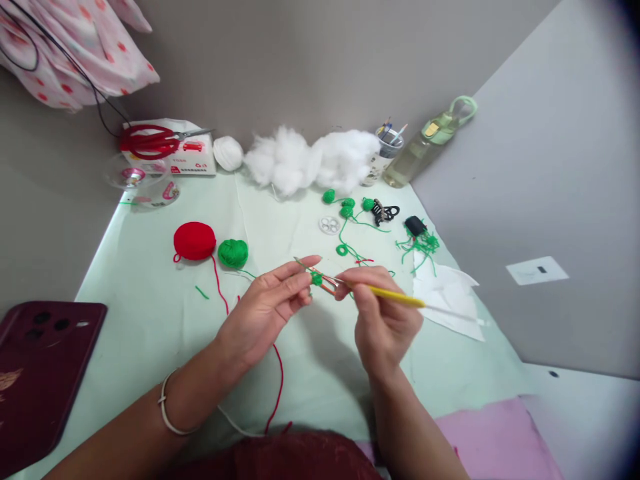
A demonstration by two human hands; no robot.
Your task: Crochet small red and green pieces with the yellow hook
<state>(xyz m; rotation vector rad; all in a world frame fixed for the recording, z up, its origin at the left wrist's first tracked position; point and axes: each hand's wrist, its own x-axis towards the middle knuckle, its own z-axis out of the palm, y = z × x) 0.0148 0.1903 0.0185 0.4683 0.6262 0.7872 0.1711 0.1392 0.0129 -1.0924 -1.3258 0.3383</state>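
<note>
My left hand (263,307) pinches a small green crochet piece (317,278) between thumb and fingers, above the middle of the table. A green yarn strand passes over its raised index finger. My right hand (387,327) is closed around a crochet hook with a yellow handle (395,295). The hook's thin metal end points left to the green piece; fingers partly hide where they meet. A thin orange strand or loop (327,289) shows between the hands, its kind unclear. Beyond my left hand sit a green yarn ball (233,254) and a red yarn ball (195,241).
Red-handled scissors (150,141) lie on a box at the back left. White stuffing (300,160), a pen cup (383,157) and a bottle (425,143) line the back. Several green crocheted bits (347,211) lie mid-right, near a black hair claw (384,212). A phone (50,373) is front left.
</note>
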